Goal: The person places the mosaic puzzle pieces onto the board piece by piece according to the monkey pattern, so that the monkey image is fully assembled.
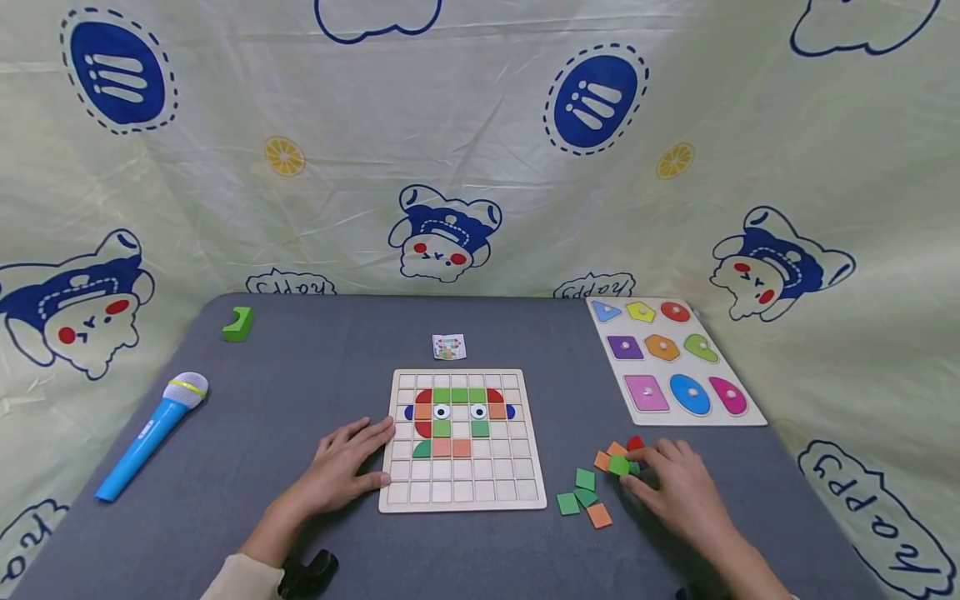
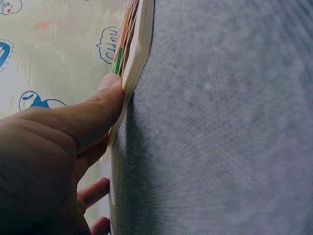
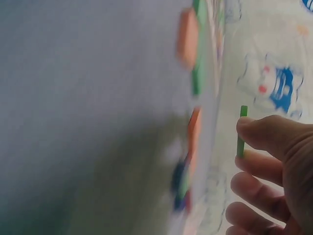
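A white gridded board lies in the middle of the table with colored tiles forming a face pattern, including two googly-eye tiles. At its left edge rests my left hand, fingers extended. The left wrist view has the thumb against the board's side. Between thumb and forefinger, my right hand pinches a thin green square tile, raised off the table in the right wrist view. Under and beside that hand lie loose tiles: orange squares, green pieces and a red one.
Behind the board is a small printed pattern card. A shape puzzle board lies at the back right. On the left are a blue toy microphone and a green block. A printed cloth hangs behind the table.
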Tool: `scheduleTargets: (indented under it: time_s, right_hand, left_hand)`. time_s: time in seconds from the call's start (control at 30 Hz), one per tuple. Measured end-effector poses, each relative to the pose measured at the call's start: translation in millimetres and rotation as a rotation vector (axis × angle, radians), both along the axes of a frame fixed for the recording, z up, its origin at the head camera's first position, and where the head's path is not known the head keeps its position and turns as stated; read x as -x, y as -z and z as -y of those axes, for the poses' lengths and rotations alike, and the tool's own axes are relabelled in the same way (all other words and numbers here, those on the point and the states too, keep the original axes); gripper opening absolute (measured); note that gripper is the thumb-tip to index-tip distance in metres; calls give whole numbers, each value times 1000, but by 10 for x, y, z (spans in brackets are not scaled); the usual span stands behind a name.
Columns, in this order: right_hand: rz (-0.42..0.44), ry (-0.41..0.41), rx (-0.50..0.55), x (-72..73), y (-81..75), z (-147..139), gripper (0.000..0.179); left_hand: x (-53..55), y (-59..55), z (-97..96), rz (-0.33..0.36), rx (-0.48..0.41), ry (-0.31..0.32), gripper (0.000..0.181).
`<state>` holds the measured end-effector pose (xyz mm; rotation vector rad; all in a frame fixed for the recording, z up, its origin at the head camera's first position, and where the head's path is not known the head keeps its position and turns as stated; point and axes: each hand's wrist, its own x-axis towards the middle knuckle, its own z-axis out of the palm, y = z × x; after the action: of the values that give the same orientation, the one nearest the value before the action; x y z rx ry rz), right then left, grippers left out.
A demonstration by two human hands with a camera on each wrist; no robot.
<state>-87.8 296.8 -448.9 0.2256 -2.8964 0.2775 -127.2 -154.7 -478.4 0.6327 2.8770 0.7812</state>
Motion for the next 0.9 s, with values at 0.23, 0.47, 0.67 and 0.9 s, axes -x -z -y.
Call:
scheduleTargets:
  time_s: [0.23, 0.47, 0.67, 0.9]
  right_hand:
    - [-94, -158, 35, 111, 16, 556, 27]
    - [-153, -328, 28, 259, 28, 1184, 28]
    - [-161, -433, 16, 355, 72, 1676, 25]
    - [-96, -474, -9, 434, 126, 2035, 22]
  left_hand:
    - [3, -3, 3, -3, -2, 5, 68]
    - [2, -23, -1, 9, -3, 2, 67]
    - [0, -22, 8, -2, -7, 6, 68]
    - [-1, -18, 10, 0, -5, 9, 67]
